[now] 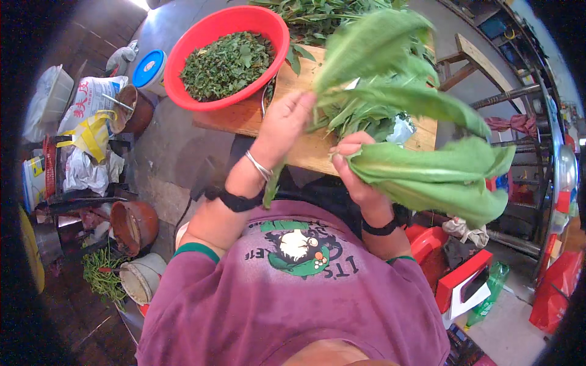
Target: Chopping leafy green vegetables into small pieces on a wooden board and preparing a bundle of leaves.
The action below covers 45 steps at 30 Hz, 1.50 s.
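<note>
My left hand (286,121) pinches the stem ends of a few long green leaves (380,50), which fan out to the right above the board and look blurred. A narrow leaf piece (273,185) hangs below my left wrist. Closer to my body, my right hand (357,171) grips the base of a bundle of broad leaves (435,176) with pale midribs, their tips pointing right. Beneath both hands lies a wooden board (311,153), with more loose leaves (361,114) on it. A light plastic piece (402,130) shows among them, partly covered.
A red basin (171,78) of chopped greens (226,66) stands left of the board. Behind are more leafy greens (316,23). A lidded bucket (149,68), pots (135,228) and sacks (87,100) line the left. At right are a wooden frame (480,59), a red box (462,279) and a green bottle (492,293).
</note>
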Each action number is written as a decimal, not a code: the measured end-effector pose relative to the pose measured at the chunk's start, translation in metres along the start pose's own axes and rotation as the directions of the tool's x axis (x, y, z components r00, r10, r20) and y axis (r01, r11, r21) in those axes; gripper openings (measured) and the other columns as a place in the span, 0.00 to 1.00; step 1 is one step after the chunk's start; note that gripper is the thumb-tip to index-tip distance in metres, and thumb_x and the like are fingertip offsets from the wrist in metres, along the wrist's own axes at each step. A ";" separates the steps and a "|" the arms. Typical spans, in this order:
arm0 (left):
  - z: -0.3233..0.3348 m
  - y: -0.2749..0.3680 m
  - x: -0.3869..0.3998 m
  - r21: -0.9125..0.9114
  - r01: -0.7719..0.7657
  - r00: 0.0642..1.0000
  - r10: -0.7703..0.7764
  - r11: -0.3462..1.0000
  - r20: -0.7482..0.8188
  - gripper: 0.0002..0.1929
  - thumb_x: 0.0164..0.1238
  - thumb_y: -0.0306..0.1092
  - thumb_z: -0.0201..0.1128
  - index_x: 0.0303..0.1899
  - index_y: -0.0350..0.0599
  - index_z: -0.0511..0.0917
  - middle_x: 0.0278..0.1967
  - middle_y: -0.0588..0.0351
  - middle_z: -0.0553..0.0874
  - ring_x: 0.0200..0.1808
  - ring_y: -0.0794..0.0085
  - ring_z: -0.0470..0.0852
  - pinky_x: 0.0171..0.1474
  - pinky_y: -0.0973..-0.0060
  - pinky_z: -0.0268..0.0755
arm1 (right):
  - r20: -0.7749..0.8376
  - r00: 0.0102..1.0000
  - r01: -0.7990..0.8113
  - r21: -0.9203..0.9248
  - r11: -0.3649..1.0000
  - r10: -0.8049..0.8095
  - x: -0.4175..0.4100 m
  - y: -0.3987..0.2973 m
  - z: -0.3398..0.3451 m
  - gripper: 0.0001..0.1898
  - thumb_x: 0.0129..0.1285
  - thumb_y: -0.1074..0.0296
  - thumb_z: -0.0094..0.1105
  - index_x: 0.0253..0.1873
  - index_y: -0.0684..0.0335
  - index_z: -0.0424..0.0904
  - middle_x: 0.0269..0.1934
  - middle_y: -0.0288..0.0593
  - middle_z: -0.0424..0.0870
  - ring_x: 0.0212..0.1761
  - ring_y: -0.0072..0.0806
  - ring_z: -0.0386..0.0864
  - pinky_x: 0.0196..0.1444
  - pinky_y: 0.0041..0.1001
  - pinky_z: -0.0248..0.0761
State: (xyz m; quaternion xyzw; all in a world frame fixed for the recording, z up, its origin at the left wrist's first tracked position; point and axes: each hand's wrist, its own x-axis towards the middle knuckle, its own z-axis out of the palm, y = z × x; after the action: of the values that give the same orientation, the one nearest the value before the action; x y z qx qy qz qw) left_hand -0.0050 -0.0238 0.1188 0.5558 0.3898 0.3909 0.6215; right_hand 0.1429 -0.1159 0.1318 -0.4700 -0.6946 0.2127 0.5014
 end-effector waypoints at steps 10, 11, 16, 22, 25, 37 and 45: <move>0.001 0.011 -0.009 0.569 -0.445 0.892 0.398 0.691 0.214 0.10 0.68 0.36 0.56 0.38 0.38 0.78 0.27 0.46 0.80 0.29 0.57 0.80 0.34 0.69 0.71 | -0.159 0.938 -0.288 0.141 0.947 0.309 -0.004 0.034 0.010 0.14 0.60 0.65 0.66 0.49 0.62 0.79 0.47 0.37 0.82 0.48 0.27 0.79 0.52 0.29 0.70; 0.001 0.010 -0.010 0.602 -0.458 0.886 0.390 0.654 0.251 0.10 0.69 0.35 0.56 0.41 0.37 0.78 0.28 0.46 0.80 0.29 0.60 0.81 0.35 0.71 0.72 | -0.132 0.917 -0.331 0.271 0.904 0.376 -0.002 0.029 0.010 0.15 0.60 0.65 0.65 0.50 0.62 0.79 0.47 0.37 0.82 0.48 0.26 0.79 0.53 0.29 0.70; 0.008 0.006 -0.010 0.552 -0.424 0.905 0.312 0.718 0.289 0.09 0.69 0.35 0.56 0.37 0.38 0.77 0.26 0.48 0.79 0.27 0.61 0.79 0.33 0.71 0.71 | -0.113 0.800 -0.376 0.670 0.640 0.589 0.000 0.031 0.016 0.09 0.62 0.68 0.63 0.45 0.64 0.80 0.35 0.35 0.82 0.33 0.19 0.79 0.35 0.20 0.72; 0.011 0.000 -0.011 0.449 -0.271 0.956 0.183 0.851 0.230 0.10 0.70 0.37 0.55 0.37 0.38 0.77 0.24 0.55 0.77 0.27 0.74 0.76 0.33 0.75 0.69 | -0.111 0.784 -0.401 0.661 0.634 0.611 0.000 0.035 0.015 0.07 0.61 0.69 0.63 0.42 0.64 0.81 0.34 0.34 0.82 0.34 0.19 0.79 0.35 0.20 0.73; 0.011 -0.005 -0.010 0.445 -0.302 0.950 0.226 0.843 0.216 0.11 0.70 0.37 0.55 0.37 0.38 0.77 0.24 0.59 0.77 0.28 0.78 0.76 0.33 0.78 0.69 | -0.132 0.795 -0.369 0.669 0.645 0.592 0.001 0.036 0.017 0.07 0.63 0.67 0.62 0.41 0.63 0.81 0.35 0.35 0.83 0.34 0.19 0.79 0.37 0.22 0.74; -0.004 0.004 -0.005 -0.073 0.222 0.965 -0.208 0.972 0.158 0.14 0.73 0.42 0.51 0.34 0.44 0.77 0.20 0.69 0.68 0.19 0.88 0.62 0.22 0.86 0.54 | -0.275 0.922 -0.258 0.088 0.962 0.272 0.000 0.005 0.031 0.08 0.58 0.70 0.65 0.38 0.61 0.75 0.28 0.37 0.78 0.32 0.22 0.76 0.36 0.23 0.69; -0.035 0.021 -0.001 0.103 -0.041 0.994 0.051 0.994 -0.094 0.14 0.73 0.41 0.53 0.36 0.42 0.81 0.21 0.67 0.73 0.23 0.88 0.69 0.26 0.88 0.61 | -0.076 0.947 -0.320 -0.143 0.937 0.312 0.000 0.022 0.018 0.06 0.58 0.69 0.65 0.37 0.62 0.78 0.31 0.37 0.81 0.36 0.27 0.78 0.41 0.28 0.71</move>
State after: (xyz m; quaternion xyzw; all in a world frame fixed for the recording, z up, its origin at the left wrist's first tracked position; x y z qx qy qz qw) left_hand -0.0386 -0.0094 0.1372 0.5757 0.4258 0.4114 0.5639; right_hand 0.1359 -0.1022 0.1081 -0.6178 -0.6112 0.2241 0.4411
